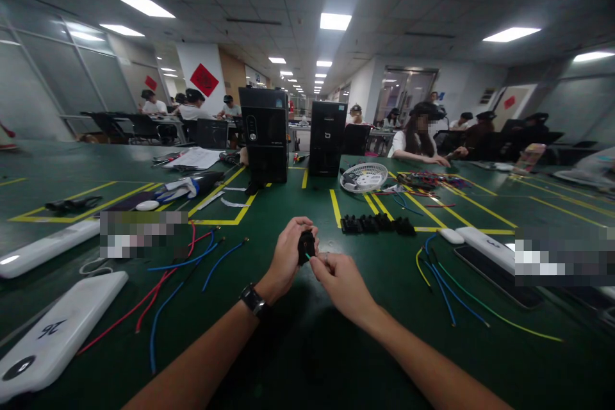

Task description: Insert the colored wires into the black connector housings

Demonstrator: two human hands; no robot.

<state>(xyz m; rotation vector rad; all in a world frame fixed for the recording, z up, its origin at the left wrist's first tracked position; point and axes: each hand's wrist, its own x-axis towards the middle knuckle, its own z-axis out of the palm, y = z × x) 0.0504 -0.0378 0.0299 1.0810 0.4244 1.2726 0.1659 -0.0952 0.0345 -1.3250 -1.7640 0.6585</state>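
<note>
My left hand (289, 253) is closed around a small black plastic part (306, 247) and holds it above the table. My right hand (343, 278) pinches a thin green piece (308, 256) that looks like a wire end; its tip meets the face of the black part. Fingers hide most of the green piece, so I cannot tell whether it sits inside. More black plastic parts (377, 224) lie in a row beyond my right hand. Blue wires (223, 262) and red wires (154, 298) lie left of my hands, and a green-yellow wire (500, 314) lies to the right.
Two black computer towers (264, 134) stand at the back of the green table (288, 205). A white basket (364, 177) holds bits beside them. White power banks (62, 333) and a dark phone (497, 275) lie at the sides. A co-worker (420, 138) sits across the table.
</note>
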